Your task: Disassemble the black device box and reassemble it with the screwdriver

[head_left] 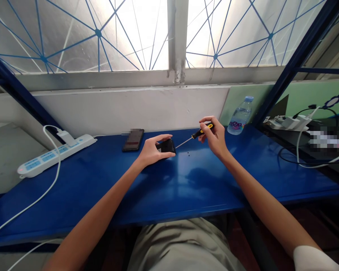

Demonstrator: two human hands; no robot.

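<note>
My left hand [154,151] grips a small black box-shaped device [168,146] between thumb and fingers, just above or on the blue desk. A yellow-and-black screwdriver [202,130] is in my right hand [214,136], its handle pinched by the fingers. The thin metal shaft slants down to the left, and its tip meets the device's right-hand end. What the tip sits in is too small to make out. A few tiny dark pieces, perhaps screws [188,154], lie on the desk to the right of the device.
A dark smartphone [133,140] lies behind my left hand. On the left, a white power strip [58,155] has a plug and a trailing cable. A water bottle [238,116] stands at the back right of the blue desk [175,192]. Chargers and cables [296,121] crowd the far right.
</note>
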